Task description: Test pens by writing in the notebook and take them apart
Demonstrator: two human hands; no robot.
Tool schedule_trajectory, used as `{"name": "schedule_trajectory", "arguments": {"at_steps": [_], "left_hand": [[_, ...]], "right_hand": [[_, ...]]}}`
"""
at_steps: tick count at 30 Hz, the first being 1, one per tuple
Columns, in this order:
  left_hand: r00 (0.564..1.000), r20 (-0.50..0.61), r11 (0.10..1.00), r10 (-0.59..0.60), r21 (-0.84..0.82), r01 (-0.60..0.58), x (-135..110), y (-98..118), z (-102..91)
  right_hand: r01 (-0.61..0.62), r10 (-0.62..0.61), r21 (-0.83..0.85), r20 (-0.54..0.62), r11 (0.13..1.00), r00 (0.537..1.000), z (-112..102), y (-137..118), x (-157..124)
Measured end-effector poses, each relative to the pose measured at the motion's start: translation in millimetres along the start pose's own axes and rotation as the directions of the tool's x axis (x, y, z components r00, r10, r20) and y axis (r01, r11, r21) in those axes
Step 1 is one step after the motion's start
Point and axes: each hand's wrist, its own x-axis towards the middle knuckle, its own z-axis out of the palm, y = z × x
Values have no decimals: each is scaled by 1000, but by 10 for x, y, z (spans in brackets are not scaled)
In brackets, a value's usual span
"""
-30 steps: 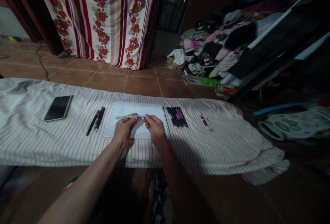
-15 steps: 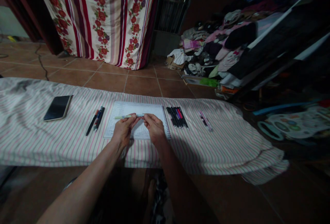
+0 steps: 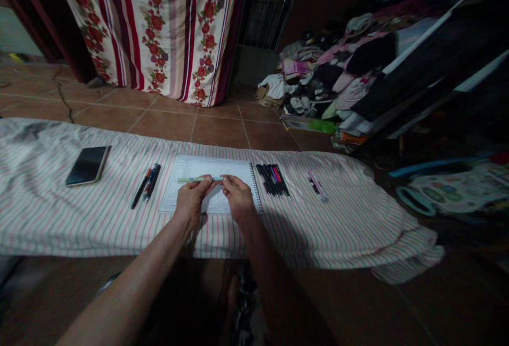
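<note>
Above an open spiral notebook point(image 3: 214, 165), a pale green pen point(image 3: 191, 180) lies level between my two hands. My left hand point(image 3: 193, 195) pinches it near its middle, with the longer part sticking out to the left. At the pen's right end, my right hand point(image 3: 237, 195) has thumb and fingers closed on it. Handwriting covers the notebook page, and my hands hide part of it. Left of the notebook lie several pens point(image 3: 147, 184). Close to its spiral edge, a row of mostly black pens point(image 3: 274, 180) includes red and purple ones.
A phone point(image 3: 88, 165) lies at the left of the striped cloth point(image 3: 338, 229). Pink pens point(image 3: 317, 187) rest farther right. Beyond are a flowered curtain point(image 3: 175, 33), a heap of clothes point(image 3: 318, 70) and tiled floor point(image 3: 222, 126). A patterned white item point(image 3: 449, 192) stands at the right.
Both hands keep their hold on the pen, which stays almost in place above the notebook. The view has shifted very slightly.
</note>
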Motion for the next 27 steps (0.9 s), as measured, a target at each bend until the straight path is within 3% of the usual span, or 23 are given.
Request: {"name": "schedule_trajectory", "arguments": {"at_steps": [8, 14, 23, 25, 27], "left_hand": [[1000, 13, 1000, -1, -28, 1, -2, 0, 9], [998, 19, 998, 51, 33, -52, 0, -26, -1], [980, 200, 973, 13, 225, -59, -57, 72, 16], [981, 180, 938, 67, 325, -123, -25, 124, -24], [962, 170, 800, 216, 534, -274, 24, 168, -93]], "right_hand": [[46, -46, -13, 2, 999, 999, -9, 13, -9], [-65, 67, 58, -31, 996, 997, 66, -38, -58], [-42, 55, 118, -108, 992, 993, -28, -109, 0], [-30, 47, 119, -136, 992, 990, -67, -150, 15], [-28, 43, 89, -171, 996, 984, -101, -182, 28]]}}
